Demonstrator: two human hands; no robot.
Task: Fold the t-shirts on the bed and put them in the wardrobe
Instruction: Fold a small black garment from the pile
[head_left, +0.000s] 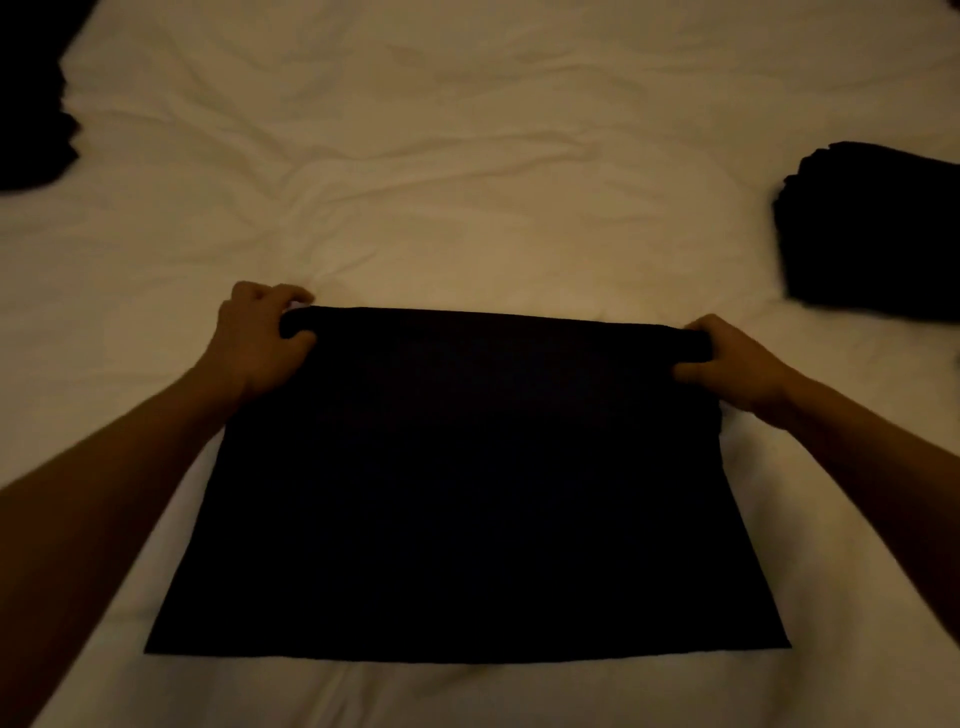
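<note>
On the wide pale bed (467, 156) the black t-shirt (467, 493) lay flat before us, a dark, smooth, nearly rectangular panel with its far edge rolled over. We judged the main risk was uneven pulling, which would skew the fold or drag wrinkles into the sheet (it was already rumpled). Our left hand (262, 338) and right hand (727, 364) each clutched a far corner.

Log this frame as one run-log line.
stage: folding | left hand: grips far-left corner of black t-shirt | right hand: grips far-right corner | right side of bed: dark garment stack
</note>
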